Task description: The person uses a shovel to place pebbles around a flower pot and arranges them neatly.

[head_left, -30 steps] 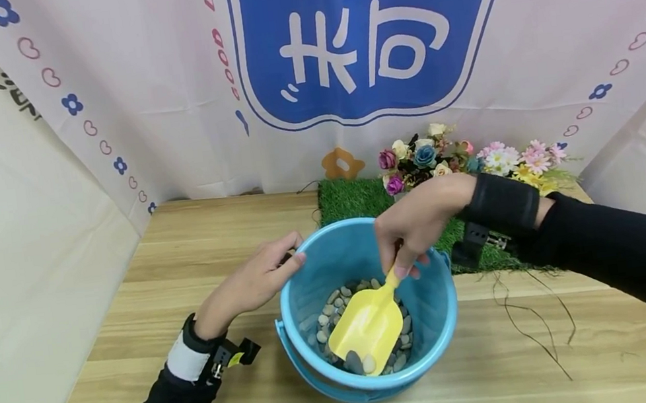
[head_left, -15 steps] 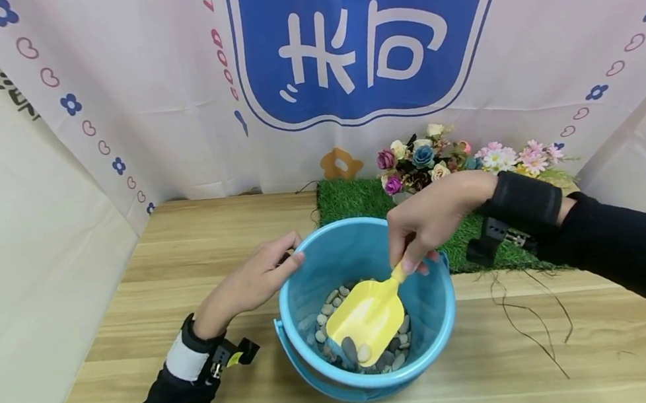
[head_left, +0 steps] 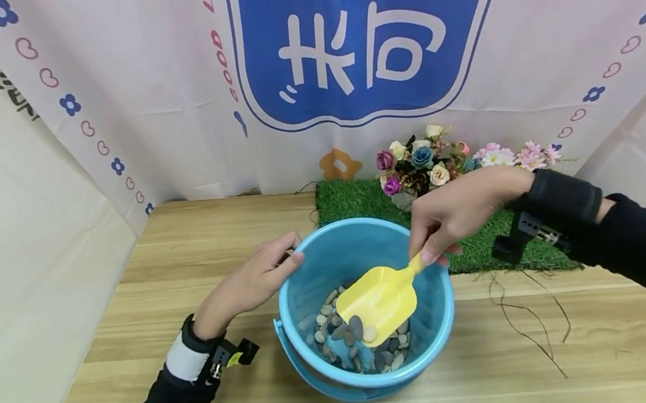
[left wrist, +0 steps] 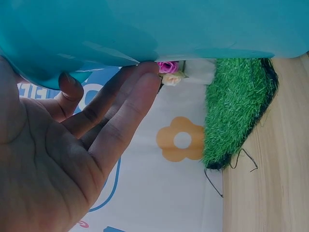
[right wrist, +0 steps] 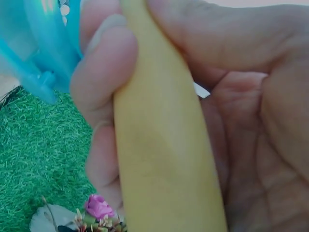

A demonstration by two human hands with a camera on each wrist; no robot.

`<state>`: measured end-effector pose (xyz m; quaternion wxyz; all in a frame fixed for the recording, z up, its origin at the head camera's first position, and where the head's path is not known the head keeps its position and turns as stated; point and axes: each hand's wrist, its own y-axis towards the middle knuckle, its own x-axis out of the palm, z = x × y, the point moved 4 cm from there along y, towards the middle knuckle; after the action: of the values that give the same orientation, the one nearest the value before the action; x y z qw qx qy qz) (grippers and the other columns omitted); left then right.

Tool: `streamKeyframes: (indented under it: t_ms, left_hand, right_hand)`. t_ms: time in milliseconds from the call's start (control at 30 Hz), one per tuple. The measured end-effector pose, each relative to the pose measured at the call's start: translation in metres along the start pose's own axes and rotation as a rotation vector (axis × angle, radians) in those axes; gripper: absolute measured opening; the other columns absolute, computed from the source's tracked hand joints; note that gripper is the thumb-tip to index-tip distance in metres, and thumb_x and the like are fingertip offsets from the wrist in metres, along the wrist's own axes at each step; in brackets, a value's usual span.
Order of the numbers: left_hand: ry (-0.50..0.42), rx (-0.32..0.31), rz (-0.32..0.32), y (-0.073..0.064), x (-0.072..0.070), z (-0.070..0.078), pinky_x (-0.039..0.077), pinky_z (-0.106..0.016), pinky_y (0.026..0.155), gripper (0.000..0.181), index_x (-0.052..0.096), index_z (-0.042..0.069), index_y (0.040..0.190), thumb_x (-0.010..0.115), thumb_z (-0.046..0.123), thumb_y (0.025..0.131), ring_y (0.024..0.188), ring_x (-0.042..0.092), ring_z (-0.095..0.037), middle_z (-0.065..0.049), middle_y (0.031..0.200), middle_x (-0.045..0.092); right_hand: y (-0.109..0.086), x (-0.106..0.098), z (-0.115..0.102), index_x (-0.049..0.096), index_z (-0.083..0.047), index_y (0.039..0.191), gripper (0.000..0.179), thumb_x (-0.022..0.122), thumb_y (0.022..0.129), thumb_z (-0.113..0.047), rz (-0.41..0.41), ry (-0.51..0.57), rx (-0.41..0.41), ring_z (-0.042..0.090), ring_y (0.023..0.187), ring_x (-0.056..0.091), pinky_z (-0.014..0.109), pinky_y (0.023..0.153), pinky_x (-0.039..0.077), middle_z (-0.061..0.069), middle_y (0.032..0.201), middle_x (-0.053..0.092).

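Observation:
My right hand (head_left: 450, 213) grips the handle of a yellow toy shovel (head_left: 379, 301), fingers and thumb curled round it; the handle (right wrist: 161, 130) fills the middle of the right wrist view. The scoop slants inside a blue bucket (head_left: 332, 230), with a dark and a pale pebble at its lower lip. Several grey and pale pebbles (head_left: 391, 353) lie on the bucket's bottom. At the bucket's left rim, my left hand (head_left: 256, 275) holds on with its thumb at the edge. Its fingers (left wrist: 126, 123) reach along the outer wall in the left wrist view.
Behind the bucket lies a green turf mat (head_left: 349, 198) with artificial flowers (head_left: 421, 157) standing on it. Loose dark threads (head_left: 532, 330) trail over the wooden table (head_left: 196, 242). A printed cloth (head_left: 181, 111) hangs at the back. The bucket's handle (head_left: 295, 357) hangs at its left front.
My right hand has moved right with the shovel, and the scoop has risen off the pebbles toward the back right. Its two pebbles have come along. The left hand stays at the rim.

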<state>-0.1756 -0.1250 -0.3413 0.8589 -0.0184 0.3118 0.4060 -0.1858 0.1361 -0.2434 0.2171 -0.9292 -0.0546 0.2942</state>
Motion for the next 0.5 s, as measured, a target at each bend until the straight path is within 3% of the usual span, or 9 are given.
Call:
streamKeyframes:
  t_ms: [500]
  left_hand:
    - [-0.014,-0.003,0.002,0.0,0.0,-0.001,0.056,-0.031,0.057,0.016,0.045,0.013,0.092,0.038,0.024,0.101,0.069,0.063,-0.013,-0.003,0.077,0.056]
  right_hand:
    - [-0.036,0.002,0.008,0.067,-0.025,0.103,0.02,0.048,0.097,-0.022,0.108,-0.004,0.032,0.01,0.054,0.043,0.025,0.049,0.043,-0.003,0.069,0.056]
